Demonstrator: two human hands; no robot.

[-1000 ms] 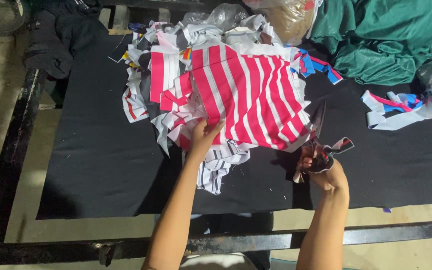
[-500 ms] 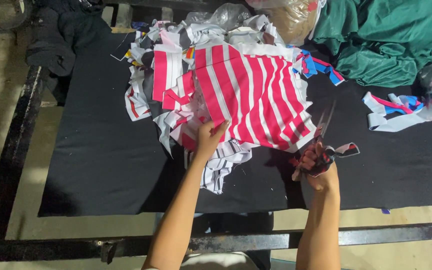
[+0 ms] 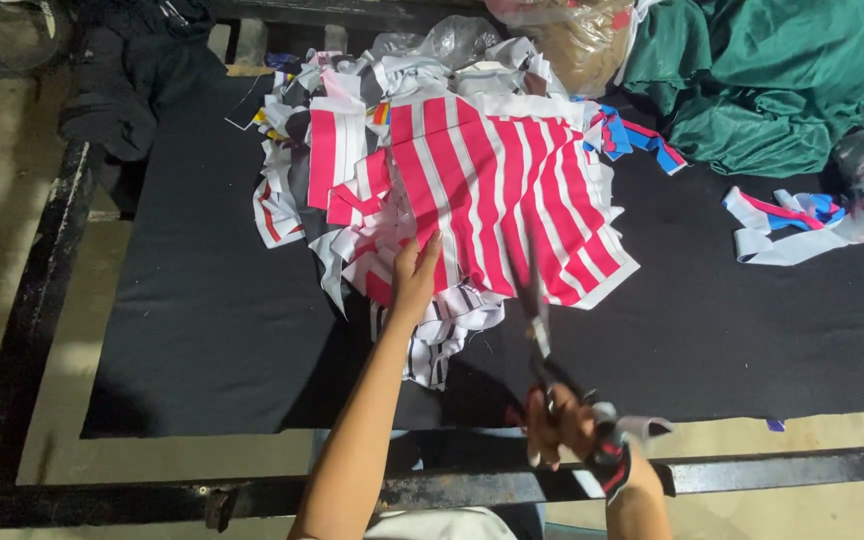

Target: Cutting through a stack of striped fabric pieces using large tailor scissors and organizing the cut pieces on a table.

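Striped cloth (image 3: 512,200), red and white, lies spread flat near the middle of the bench (image 3: 202,330), on top of a heap of scraps (image 3: 312,170). Its lower edge slopes down toward the right corner, which rests on the bench's black cover.

Left hand (image 3: 415,275) lies flat on the cloth's lower left part, fingers stretched out and together, pressing down; it grips nothing. Just below that hand a black-and-white striped scrap (image 3: 447,335) sticks out from under the red one.

Right hand (image 3: 562,425) is closed around the handles of scissors (image 3: 542,350) near the bench's front edge. The blades point up toward the cloth's lower edge, with the tips at or just short of it; blur keeps me from telling whether they touch or how far apart they are. A band with red and black sits at the wrist.

Off to the right, well apart from the cloth, lie white, red and blue strips (image 3: 782,225). Green fabric (image 3: 782,90) is bunched at the far right corner, and a clear plastic bag (image 3: 572,40) sits beside it behind the heap.
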